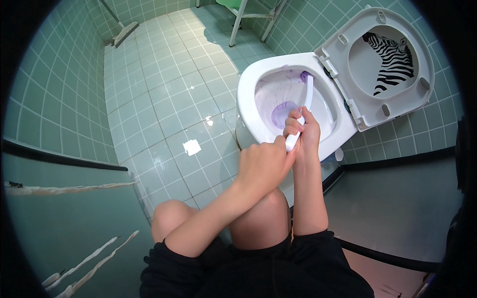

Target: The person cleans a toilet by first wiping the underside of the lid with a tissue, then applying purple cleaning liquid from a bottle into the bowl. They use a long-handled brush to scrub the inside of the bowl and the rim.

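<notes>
A white-handled toilet brush (309,92) slants into the toilet bowl (250,76). Its head, coloured purple, presses under the far inner rim near the hinge side. My right hand (307,128) grips the middle of the handle with curled fingers. Around the handle's near end my left hand (262,160) is closed, seen from its back, so its fingers are mostly hidden. Purple liquid (283,113) stands at the bottom of the bowl, and streaks of it mark the inner wall. The toilet seat and lid (387,111) are raised; a zebra picture shows through the seat ring.
Wet, shiny floor tiles (164,108) spread left of the toilet. A floor squeegee (125,34) leans at the far left wall. At the back stands a white metal rack (238,22) under a green basin (229,3). Grey panels (395,201) flank me, and my bent knees are close below my arms.
</notes>
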A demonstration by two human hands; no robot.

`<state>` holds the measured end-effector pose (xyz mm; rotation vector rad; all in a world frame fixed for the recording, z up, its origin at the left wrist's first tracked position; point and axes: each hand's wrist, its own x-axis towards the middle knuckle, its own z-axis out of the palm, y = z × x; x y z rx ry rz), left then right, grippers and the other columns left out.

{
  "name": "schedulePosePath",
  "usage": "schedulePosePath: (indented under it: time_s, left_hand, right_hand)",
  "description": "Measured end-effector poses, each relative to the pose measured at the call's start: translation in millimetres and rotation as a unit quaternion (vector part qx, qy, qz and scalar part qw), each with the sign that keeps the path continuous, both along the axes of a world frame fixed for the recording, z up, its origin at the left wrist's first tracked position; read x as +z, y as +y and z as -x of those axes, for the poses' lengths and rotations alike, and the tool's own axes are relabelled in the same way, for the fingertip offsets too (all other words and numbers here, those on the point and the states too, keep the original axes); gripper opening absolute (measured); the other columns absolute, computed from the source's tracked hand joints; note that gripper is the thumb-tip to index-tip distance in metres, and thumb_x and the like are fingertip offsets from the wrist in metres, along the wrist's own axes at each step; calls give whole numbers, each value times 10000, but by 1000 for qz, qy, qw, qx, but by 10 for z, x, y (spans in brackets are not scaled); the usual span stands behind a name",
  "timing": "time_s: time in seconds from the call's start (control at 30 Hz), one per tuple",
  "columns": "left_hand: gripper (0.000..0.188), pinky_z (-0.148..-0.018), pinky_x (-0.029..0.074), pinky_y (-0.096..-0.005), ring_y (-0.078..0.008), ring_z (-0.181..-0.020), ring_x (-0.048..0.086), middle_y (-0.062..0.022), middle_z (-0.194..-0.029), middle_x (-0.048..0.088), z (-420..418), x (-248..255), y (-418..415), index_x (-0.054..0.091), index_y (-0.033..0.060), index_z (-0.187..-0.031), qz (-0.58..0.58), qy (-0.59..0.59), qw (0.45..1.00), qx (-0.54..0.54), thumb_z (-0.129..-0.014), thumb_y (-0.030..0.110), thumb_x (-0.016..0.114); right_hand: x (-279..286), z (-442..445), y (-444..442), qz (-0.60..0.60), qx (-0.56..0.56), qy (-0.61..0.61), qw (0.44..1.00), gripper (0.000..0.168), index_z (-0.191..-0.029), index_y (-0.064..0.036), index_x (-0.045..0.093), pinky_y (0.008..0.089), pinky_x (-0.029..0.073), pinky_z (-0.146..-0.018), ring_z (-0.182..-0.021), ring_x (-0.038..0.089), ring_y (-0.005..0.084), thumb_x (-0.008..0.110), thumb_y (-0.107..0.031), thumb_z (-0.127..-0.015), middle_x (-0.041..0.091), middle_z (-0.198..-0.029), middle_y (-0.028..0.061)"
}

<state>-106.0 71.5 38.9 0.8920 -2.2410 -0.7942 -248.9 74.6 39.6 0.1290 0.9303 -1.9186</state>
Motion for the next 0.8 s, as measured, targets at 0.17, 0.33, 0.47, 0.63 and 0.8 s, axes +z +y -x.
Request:
schedulePosePath:
  time_s: [0.17, 0.33, 0.47, 0.63, 0.8]
  left_hand:
    - [391, -392, 425, -413, -315, -401, 569, -142, -456, 538, -16, 103, -45, 598, 50, -603, 72, -21, 997, -4, -826, 368, 639]
    - [396, -367, 396, -398, -281, -369, 548, -115, -425, 513, -84, 178, 147, 587, 65, -573, 88, -35, 995, -29, -813, 375, 642]
    - [331, -368, 399, -400, -277, -375, 553, -110, -437, 522, -52, 163, 160, 592, 55, -647, 64, -49, 996, -27, -813, 337, 649]
    - [228, -392, 421, -434, -307, -412, 576, -127, -491, 558, -10, 119, 31, 573, 44, -805, 52, -56, 997, 5, -826, 260, 642]
    - [201, -460, 459, -463, -343, -497, 614, -164, -566, 596, -35, 171, -122, 566, 41, -875, 25, -60, 997, 29, -858, 236, 612]
  right_hand:
    - [94, 37, 35, 8, 41, -75, 996, 227, -828, -89, 411, 217, 303, -377, -447, 344, 57, 454, -237, -995, 433, -670, -18]
    - [111, 13, 221, 0, 113, -103, 988, 275, -763, -99, 416, 217, 291, -360, -423, 336, 46, 488, -250, -982, 420, -646, -33]
    - [122, 3, 192, 9, 93, -118, 989, 262, -747, -103, 411, 215, 272, -354, -413, 322, 47, 485, -231, -964, 405, -633, -34]
    - [68, 54, -7, 66, 46, -172, 982, 241, -705, -102, 386, 219, 261, -370, -417, 310, 63, 455, -195, -916, 369, -586, -25]
    - [42, 26, -176, 103, 19, -196, 975, 269, -690, -101, 372, 243, 294, -422, -437, 305, 92, 422, -222, -926, 327, -558, -21]
